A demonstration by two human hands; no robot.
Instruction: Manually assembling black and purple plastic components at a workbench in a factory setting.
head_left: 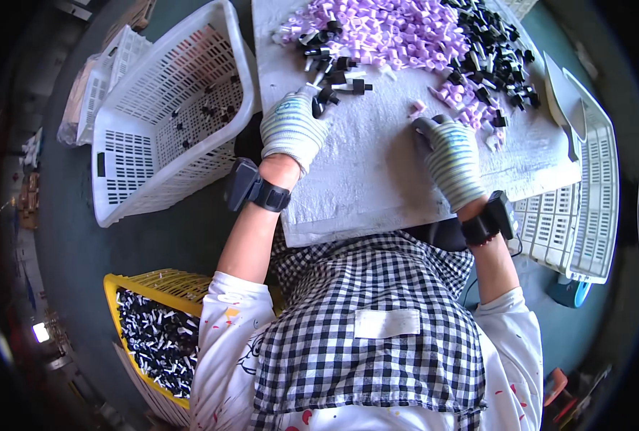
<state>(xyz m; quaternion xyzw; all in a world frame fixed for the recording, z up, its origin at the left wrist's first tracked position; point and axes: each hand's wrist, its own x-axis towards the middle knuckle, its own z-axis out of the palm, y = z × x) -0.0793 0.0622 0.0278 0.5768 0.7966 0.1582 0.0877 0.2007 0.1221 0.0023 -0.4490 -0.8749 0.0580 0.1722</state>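
My left hand, in a striped knit glove, is at the left part of the work table. Its fingers are closed at a black cap with a white stem; the fingertips are partly hidden. More black caps with white stems lie just beyond it. My right hand, gloved alike with dark fingertips, rests lower right of a small pink-purple piece. Its fingers are curled in, and whether anything is inside them is hidden. A big heap of pink-purple pieces covers the far side of the table.
Black pieces are heaped at the far right. A white crate with a few black pieces stands left. Low left, a yellow basket holds many black-and-white pieces. At right are another white crate and a white scoop-like tray.
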